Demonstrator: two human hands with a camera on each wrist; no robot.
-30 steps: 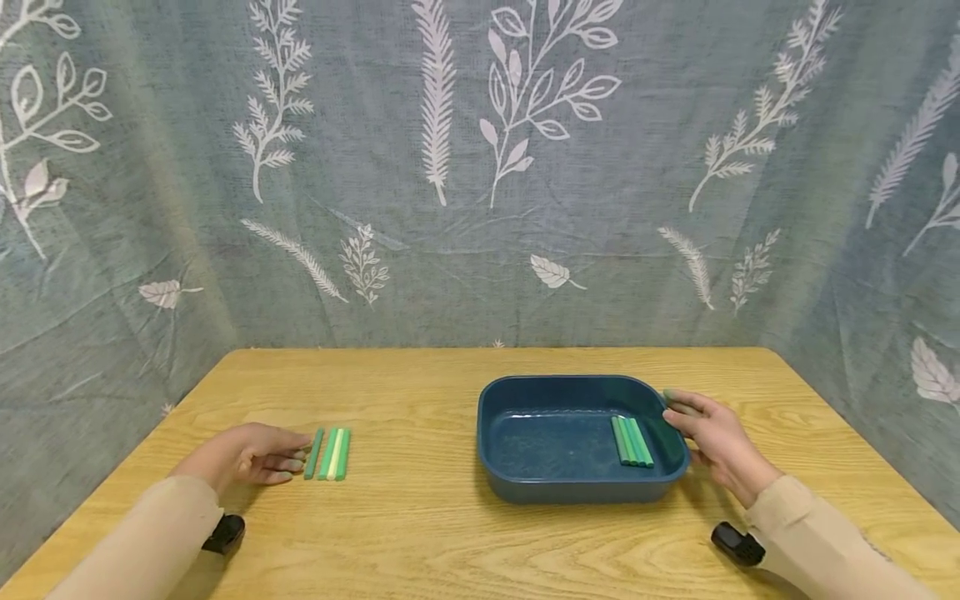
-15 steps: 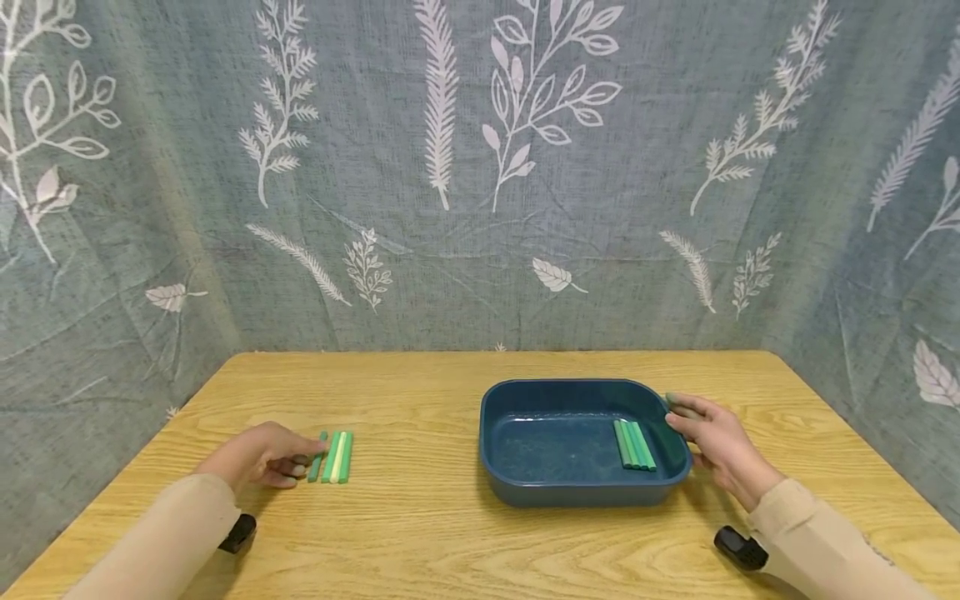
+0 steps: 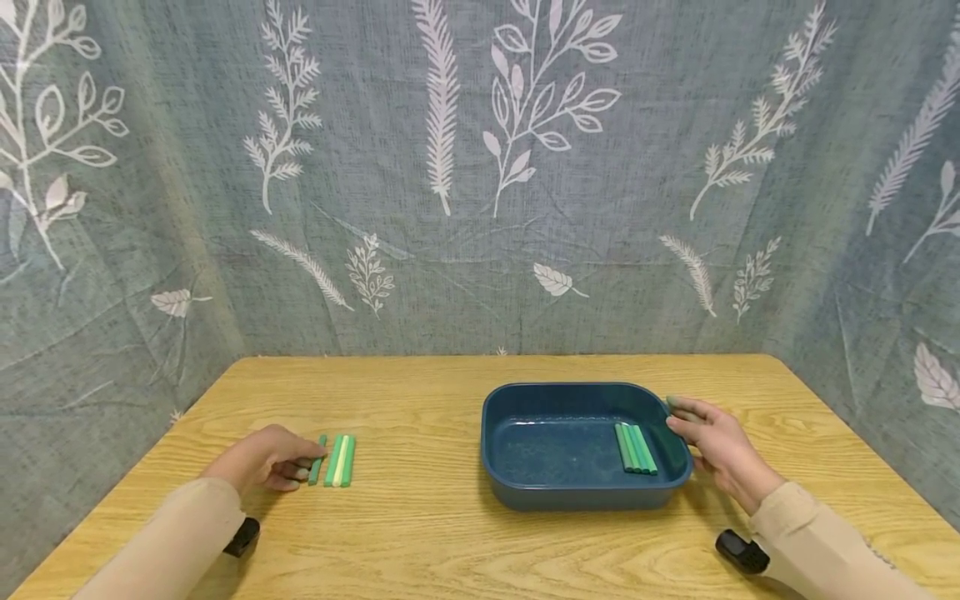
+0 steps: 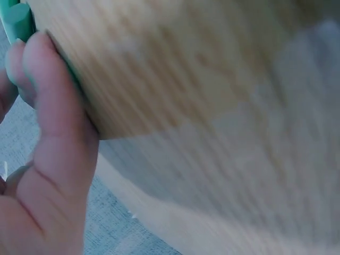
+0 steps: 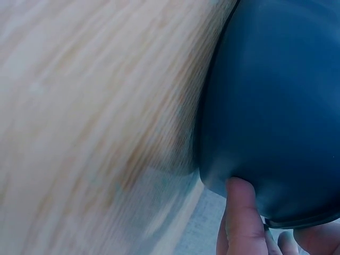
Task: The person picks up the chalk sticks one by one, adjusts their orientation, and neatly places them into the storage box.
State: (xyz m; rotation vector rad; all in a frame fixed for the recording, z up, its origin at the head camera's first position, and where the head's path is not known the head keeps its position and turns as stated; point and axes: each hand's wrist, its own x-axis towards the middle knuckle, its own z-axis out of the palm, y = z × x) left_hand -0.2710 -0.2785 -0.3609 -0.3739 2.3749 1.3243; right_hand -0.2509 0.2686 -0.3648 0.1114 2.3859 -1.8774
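Observation:
In the head view my left hand point(image 3: 281, 458) is at the left of the table, thumb and fingers pinching a dark green chalk stick point(image 3: 315, 468). The round end of a green chalk stick point(image 4: 19, 20) shows by the fingertips in the left wrist view. Just right of it, green chalk sticks point(image 3: 349, 462) lie side by side with a pale yellow one point(image 3: 340, 471). My right hand point(image 3: 716, 442) holds the right end of a dark blue plastic basin point(image 3: 573, 498), fingers at the rim, a digit against the outer wall point(image 5: 265, 117). Several green chalk sticks point(image 3: 636, 450) lie inside it.
A wooden table point(image 3: 412, 533) carries everything. A grey-green curtain point(image 3: 480, 275) with white leaf prints hangs behind it and along both sides. Black wrist cameras sit below the left point(image 3: 242, 537) and right point(image 3: 741, 550) wrists.
My left hand has moved right, its fingers closing round the dark green chalk stick at the row's left. My right hand stays at the basin. The head view has shifted slightly.

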